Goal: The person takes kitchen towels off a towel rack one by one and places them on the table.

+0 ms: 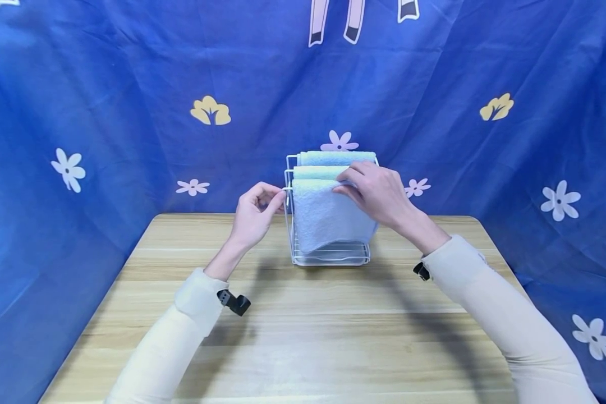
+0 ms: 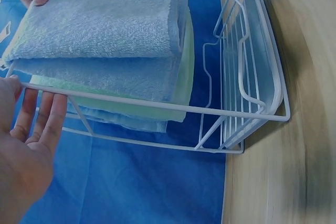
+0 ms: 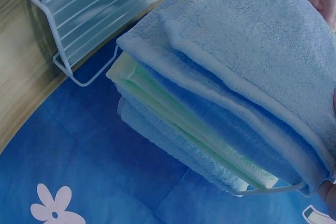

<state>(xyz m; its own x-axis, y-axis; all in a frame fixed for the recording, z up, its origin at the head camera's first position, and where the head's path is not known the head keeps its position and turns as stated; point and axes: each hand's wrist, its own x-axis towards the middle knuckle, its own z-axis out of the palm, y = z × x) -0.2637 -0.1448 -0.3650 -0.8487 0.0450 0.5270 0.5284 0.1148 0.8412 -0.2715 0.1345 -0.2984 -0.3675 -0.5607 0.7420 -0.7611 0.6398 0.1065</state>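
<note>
Left grip (image 1: 255, 213) pinches the rack (image 1: 332, 259) at its left, ideally steadying it; right grip (image 1: 376, 189) pinches its front towel (image 1: 328, 216), best kept level.

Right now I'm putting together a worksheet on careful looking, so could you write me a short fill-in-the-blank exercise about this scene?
1. On the white rack hang ____ towels.
2. In both wrist views, the middle towel is pale ____.
3. Of the front, middle and back towels, the right hand holds the ____ one.
4. The patterned cloth behind the table is mostly ____.

Missing words: three; green; front; blue.
</note>
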